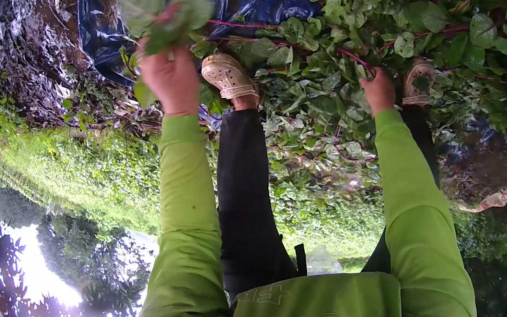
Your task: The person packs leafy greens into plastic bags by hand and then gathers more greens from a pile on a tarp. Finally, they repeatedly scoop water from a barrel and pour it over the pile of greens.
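A: What does the left hand (174, 78) hold?

B: A bunch of leaves (163, 14). The fingers are closed around it, and it is lifted above the blue sheet (105, 11).

A: And the right hand (378, 90)?

B: It reaches into the pile of vines (350, 35) and touches a red stem (355, 57). I cannot tell if the fingers are closed on it.

A: What is near?

B: Two pale shoes (230, 76) among the leaves.

A blue tarp (102, 11) on the ground carries leafy red-stemmed vines (350, 35).
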